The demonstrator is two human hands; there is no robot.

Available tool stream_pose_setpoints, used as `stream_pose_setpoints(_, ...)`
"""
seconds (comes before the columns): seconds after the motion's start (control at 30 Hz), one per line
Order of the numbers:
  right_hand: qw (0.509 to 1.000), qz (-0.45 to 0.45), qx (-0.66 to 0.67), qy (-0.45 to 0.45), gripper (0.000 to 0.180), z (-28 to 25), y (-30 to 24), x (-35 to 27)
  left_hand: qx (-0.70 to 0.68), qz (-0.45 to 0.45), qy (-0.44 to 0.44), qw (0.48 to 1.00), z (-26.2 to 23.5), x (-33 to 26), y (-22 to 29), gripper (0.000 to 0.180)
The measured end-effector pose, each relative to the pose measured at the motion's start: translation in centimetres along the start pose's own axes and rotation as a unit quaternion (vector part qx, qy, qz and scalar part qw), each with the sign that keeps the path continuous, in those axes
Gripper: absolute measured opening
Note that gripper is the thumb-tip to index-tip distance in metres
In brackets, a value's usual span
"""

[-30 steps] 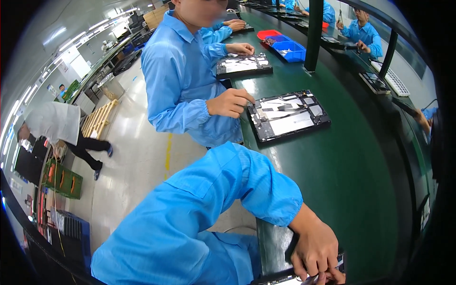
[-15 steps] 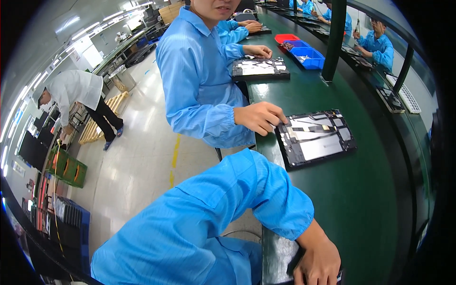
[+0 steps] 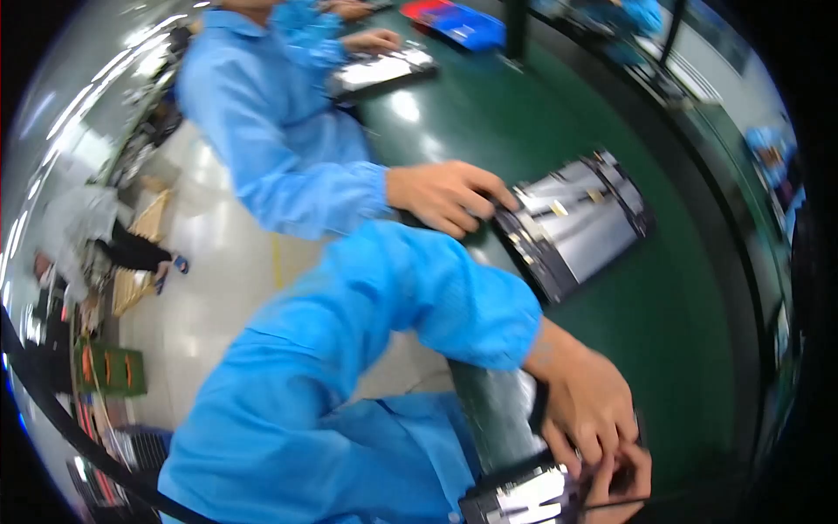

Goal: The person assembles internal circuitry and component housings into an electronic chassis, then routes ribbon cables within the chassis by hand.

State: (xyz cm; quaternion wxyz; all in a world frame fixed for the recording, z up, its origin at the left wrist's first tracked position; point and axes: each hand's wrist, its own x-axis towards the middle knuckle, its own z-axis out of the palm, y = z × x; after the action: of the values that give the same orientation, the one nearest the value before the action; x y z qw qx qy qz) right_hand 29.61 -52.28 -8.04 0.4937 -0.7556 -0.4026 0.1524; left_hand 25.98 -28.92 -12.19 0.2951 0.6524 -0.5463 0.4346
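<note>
My left hand point(image 3: 592, 397) reaches down over the edge of an opened tablet-like device point(image 3: 532, 499), its fingers bent close together. That device has a black frame and bright silver panels, and the lower picture edge cuts it off. Against the left fingertips, my right hand point(image 3: 624, 480) curls its fingers, with the thumb side toward the device. Whatever lies between the two hands' fingertips is hidden and blurred. Farther along the bench, a co-worker's hand point(image 3: 454, 196) touches the corner of a second opened device point(image 3: 587, 223) with silver panels.
The green bench point(image 3: 663, 349) runs away from me. At its far end are a third device point(image 3: 384, 74), a blue tray point(image 3: 467, 26) and a red tray point(image 3: 423, 10). A dark post point(image 3: 516, 31) rises from it. Left, a person in white point(image 3: 78, 227) bends over near a green crate point(image 3: 113, 368).
The view has swung down and right, so the bench and co-worker sit farther left and higher. My right hand and more of my device have come into sight.
</note>
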Motion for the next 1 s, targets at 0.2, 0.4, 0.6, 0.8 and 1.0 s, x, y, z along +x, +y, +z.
stream_pose_setpoints(0.2, 1.000, -0.004, -0.004, 0.026, 0.014, 1.6, -2.4, 1.6, -0.007, -0.062, -0.064, 0.996, -3.7, -0.3, 1.1, 0.047)
stream_pose_setpoints(0.4, 0.999, 0.027, 0.018, 0.034, 0.015, 2.2, -2.3, 1.6, -0.006, -0.070, -0.085, 0.994, -4.2, -0.7, 1.9, 0.045)
stream_pose_setpoints(0.6, 0.998, 0.035, 0.020, 0.048, 0.015, 2.3, -1.9, 1.2, -0.004, -0.054, -0.103, 0.993, -4.2, -0.7, 2.5, 0.043)
stream_pose_setpoints(0.8, 0.998, 0.024, 0.009, 0.054, 0.014, 2.3, -1.8, 1.4, -0.025, -0.053, -0.092, 0.994, -4.0, -0.1, 2.9, 0.044)
stream_pose_setpoints(1.0, 0.998, 0.013, -0.009, 0.058, 0.013, 2.2, -1.7, 1.5, -0.048, -0.045, -0.073, 0.995, -3.3, 0.1, 3.4, 0.048)
